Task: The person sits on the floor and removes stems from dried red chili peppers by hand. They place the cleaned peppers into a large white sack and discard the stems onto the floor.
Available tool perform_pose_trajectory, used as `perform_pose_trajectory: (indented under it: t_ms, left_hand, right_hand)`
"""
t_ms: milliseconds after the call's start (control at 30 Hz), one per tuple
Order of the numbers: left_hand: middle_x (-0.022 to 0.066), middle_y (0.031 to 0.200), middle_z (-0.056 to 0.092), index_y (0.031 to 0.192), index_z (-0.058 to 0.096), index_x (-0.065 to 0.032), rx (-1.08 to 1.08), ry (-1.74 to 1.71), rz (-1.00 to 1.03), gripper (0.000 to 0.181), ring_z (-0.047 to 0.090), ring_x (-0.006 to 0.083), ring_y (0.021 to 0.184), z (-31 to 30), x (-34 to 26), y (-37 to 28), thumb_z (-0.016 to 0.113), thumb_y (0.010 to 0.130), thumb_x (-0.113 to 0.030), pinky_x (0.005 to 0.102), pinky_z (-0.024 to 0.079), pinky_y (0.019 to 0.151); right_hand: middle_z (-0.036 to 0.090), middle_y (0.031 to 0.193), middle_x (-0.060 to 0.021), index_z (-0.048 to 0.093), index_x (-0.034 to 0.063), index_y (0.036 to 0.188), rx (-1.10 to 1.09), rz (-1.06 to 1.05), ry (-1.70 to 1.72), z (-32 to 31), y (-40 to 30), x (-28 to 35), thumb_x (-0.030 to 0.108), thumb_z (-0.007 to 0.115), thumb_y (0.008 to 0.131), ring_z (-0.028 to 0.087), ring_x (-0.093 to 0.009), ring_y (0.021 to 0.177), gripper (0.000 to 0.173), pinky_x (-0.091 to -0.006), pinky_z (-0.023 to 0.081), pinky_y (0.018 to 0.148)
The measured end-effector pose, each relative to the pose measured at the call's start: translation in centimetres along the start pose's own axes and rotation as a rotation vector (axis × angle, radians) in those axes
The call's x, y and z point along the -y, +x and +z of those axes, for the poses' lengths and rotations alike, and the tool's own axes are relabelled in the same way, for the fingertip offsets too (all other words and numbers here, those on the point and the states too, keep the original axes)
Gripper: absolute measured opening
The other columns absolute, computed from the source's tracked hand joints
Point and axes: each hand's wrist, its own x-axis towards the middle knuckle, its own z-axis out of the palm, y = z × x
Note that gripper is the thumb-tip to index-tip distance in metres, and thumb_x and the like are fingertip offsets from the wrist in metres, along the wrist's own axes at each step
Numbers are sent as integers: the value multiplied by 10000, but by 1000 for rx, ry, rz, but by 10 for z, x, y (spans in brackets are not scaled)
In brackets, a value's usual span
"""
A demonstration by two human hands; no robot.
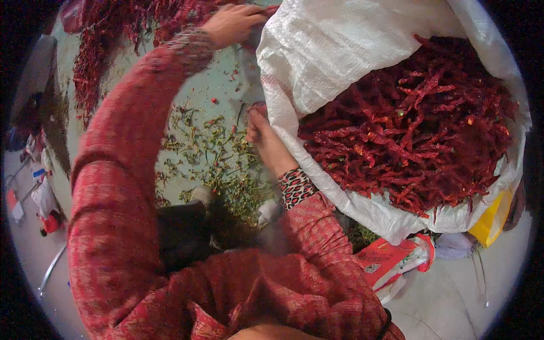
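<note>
A large white woven sack [323, 51] with a rolled-down rim stands open at the right, filled with dried red chili peppers [403, 140]. My left hand [236, 25] reaches forward at the top, beside the sack's left edge and a heap of dried red chilies [114, 25]; its fingertips are at something dark red, and the hand is blurred. Lower down, my right hand [260, 127] is curled close against the sack's outer left side. Its fingers are partly hidden, and whether something is between them does not show.
Green chili stems [212, 148] lie scattered over the pale floor between my arms. A red and white printed bag [391, 263] and a yellow item [491, 219] lie below the sack. At the far left are a white plastic bag [43, 197] and other small things.
</note>
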Motion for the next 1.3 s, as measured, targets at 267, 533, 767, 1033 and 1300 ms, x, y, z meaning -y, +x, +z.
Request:
perform_pose_trajectory:
  t_ms: [267,533,767,1033,1300]
  left_hand:
    - [87,1215,440,1098,521,-117,172,4,-203,282,424,252,1118,-91,17,-201,520,822,-173,368,345,922]
    - [15,1036,572,1110,527,-37,-509,-1215,-1282,331,488,89,980,-96,-43,-279,508,873,-267,240,384,819]
    - [26,1038,572,1096,525,-23,-352,-1273,-1147,345,525,100,880,-80,-61,-278,469,883,-288,245,429,756]
    - [56,863,602,1060,546,-37,-46,-1006,-1034,303,563,112,720,-26,-94,-293,490,866,-264,277,463,590]
    - [124,878,524,881,511,-33,153,-357,-745,242,553,334,756,-37,-131,-226,521,827,-269,414,449,644]
  right_hand:
    - [501,698,18,530,91,841,65,46,-21,6,-7,-10,231,579,837,495,-91,613,148,-242,442,541]
    - [472,656,13,505,73,769,52,64,-165,11,-16,-15,279,547,856,444,-89,548,228,-237,382,484]
    - [429,602,36,567,6,877,99,17,-280,17,-18,-19,259,525,867,423,-67,527,257,-226,373,492]
    - [434,612,31,565,27,854,50,-26,-233,10,-10,-33,233,535,860,409,-67,526,208,-222,370,492]
    - [405,626,42,535,-12,940,70,6,-240,14,-10,-31,203,529,870,392,-67,542,226,-224,347,490]
